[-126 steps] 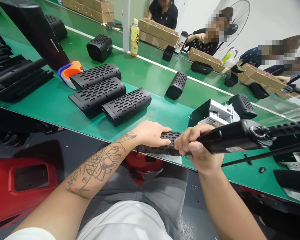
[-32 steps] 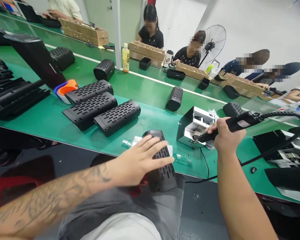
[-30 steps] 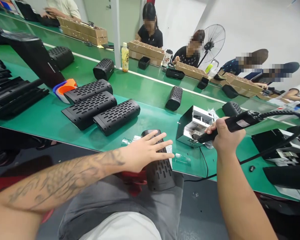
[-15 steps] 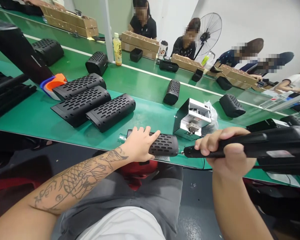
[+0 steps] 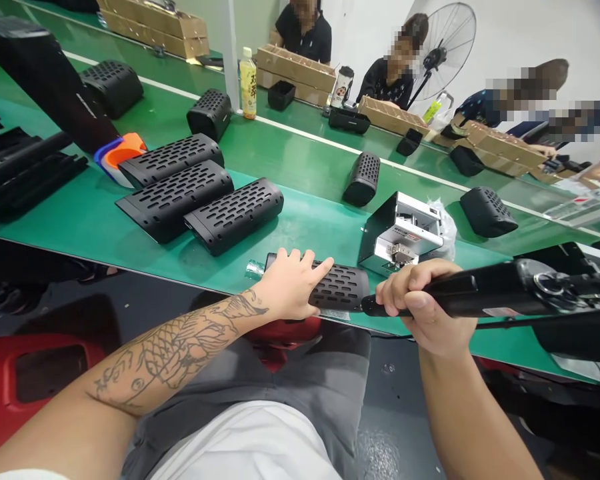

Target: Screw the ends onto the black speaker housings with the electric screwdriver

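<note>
Near the front edge of the bench, a black slotted housing (image 5: 341, 287) lies on its side. My left hand (image 5: 291, 285) grips it from above, its fingers over the far side and its thumb along the slotted face; the palm hides the left part. An electric screwdriver (image 5: 450, 288) is wrapped in the fingers of my right hand (image 5: 425, 300), held nearly level. Its nose meets the housing's right end, and the bit itself is hidden there. Just beyond my right hand stands a silver and black screw feeder (image 5: 400, 230).
Several similar slotted housings (image 5: 235, 213) lie to the left, beside an orange and blue ring (image 5: 123, 155) and black parts (image 5: 25, 173). More housings (image 5: 363, 179) rest on the green belt. A yellow bottle (image 5: 248, 83) stands by a post. Co-workers sit opposite behind cardboard boxes (image 5: 295, 73).
The screwdriver has moved left, closing the gap to the housing's right end. The bit that showed between them is now out of sight. My left hand keeps its hold; the whole view has shifted slightly.
</note>
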The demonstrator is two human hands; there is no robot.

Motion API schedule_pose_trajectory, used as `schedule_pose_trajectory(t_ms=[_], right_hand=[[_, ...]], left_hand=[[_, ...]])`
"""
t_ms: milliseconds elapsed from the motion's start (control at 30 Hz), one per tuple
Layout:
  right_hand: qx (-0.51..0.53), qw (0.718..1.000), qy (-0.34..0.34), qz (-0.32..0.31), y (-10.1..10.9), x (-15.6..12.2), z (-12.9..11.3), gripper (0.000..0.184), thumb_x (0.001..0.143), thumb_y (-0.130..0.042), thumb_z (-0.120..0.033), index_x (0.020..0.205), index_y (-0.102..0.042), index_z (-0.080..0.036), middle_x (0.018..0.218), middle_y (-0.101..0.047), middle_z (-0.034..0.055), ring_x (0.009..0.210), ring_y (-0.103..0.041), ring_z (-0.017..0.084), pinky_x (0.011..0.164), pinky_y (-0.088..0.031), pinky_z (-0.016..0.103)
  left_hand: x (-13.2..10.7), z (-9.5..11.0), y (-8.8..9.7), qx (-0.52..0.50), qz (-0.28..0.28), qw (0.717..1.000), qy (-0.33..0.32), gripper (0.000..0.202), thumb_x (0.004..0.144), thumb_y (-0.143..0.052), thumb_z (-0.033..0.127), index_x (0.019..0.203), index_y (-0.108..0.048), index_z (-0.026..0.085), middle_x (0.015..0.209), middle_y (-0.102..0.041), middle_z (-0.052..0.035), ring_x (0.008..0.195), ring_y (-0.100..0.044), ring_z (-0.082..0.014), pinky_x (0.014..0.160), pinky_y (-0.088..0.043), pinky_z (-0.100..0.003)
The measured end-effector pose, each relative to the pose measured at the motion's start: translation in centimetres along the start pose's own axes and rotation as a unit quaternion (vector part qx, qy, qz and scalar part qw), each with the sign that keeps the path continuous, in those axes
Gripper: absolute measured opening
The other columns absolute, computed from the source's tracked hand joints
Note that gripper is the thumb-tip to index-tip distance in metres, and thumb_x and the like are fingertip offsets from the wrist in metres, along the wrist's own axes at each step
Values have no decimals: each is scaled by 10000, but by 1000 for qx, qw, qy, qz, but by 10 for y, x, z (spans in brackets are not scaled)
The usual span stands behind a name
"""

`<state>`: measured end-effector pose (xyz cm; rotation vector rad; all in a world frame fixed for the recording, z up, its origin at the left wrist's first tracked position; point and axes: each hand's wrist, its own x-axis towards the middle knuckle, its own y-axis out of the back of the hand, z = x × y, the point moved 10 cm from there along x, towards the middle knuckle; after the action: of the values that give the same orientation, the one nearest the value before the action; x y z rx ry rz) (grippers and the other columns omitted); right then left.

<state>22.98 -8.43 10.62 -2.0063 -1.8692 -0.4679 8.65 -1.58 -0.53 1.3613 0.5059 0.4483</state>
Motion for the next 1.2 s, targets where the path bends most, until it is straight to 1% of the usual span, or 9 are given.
schedule_pose_trajectory(t_ms=[300,533,633,767,833,900,967,1067,1200], right_hand=[[26,999,-11,-40,3,0,9,272,958,-973,-344,889,-727,-251,629,-673,-66,485,-640,117,601,-650,304],[-1,999,-27,-20,6,0,3,319,929,-1009,-425,877,-742,-258,622,-672,-48,486,-634,144,586,-642,351],[-44,996,19,77,42,20,-10,316,911,-1014,-469,867,-784,-256,615,-646,-44,470,-602,159,530,-612,376],[-170,943,133,252,116,45,-16,314,911,-1016,-409,792,-783,-234,616,-657,-25,511,-634,165,554,-581,361],[-196,936,148,253,136,56,-3,313,917,-1016,-407,802,-776,-242,605,-667,-19,511,-639,168,540,-560,351],[-194,942,151,231,145,61,11,300,958,-982,-410,816,-768,-254,609,-670,-12,500,-624,170,520,-559,360],[-178,948,149,219,147,58,19,287,987,-952,-395,815,-765,-260,619,-660,-3,490,-609,174,502,-571,379],[-156,952,114,238,142,47,17,300,933,-985,-338,757,-754,-263,611,-634,-2,476,-602,176,471,-576,381],[-122,961,89,233,111,35,-10,339,866,-1024,-374,703,-749,-264,588,-616,-15,455,-593,171,462,-596,377]], left_hand=[[1,0,-1,-10,-13,1000,7,1125,960,-819,707,1871,-383,210,1468,-715,-266,1272,-688,-489,1046,-461,-578],[-1,0,-1,-2,10,1000,15,1138,951,-844,711,1872,-394,217,1451,-731,-255,1240,-702,-476,1046,-459,-579],[-2,1,-2,-2,22,999,33,1148,958,-843,719,1876,-389,201,1456,-737,-260,1242,-707,-475,1065,-466,-590],[-1,0,1,-9,17,998,56,1200,948,-851,773,1884,-378,189,1493,-737,-264,1294,-713,-485,1114,-490,-603],[1,-4,4,-27,-1,998,57,1163,982,-771,841,1880,-397,203,1510,-742,-246,1308,-727,-476,1112,-522,-586],[3,-15,10,-55,-16,996,66,997,1089,-602,834,1870,-427,242,1543,-744,-209,1306,-757,-443,1082,-562,-540],[4,-32,16,-75,-15,993,93,812,1186,-444,730,1857,-456,274,1594,-737,-172,1315,-782,-409,1072,-585,-497],[6,-58,18,-99,-10,985,142,731,1216,-378,638,1827,-509,258,1667,-715,-154,1404,-765,-389,1142,-585,-465],[8,-64,11,-138,-8,979,147,680,1194,-399,633,1717,-653,282,1593,-781,-131,1413,-770,-369,1170,-590,-457]])
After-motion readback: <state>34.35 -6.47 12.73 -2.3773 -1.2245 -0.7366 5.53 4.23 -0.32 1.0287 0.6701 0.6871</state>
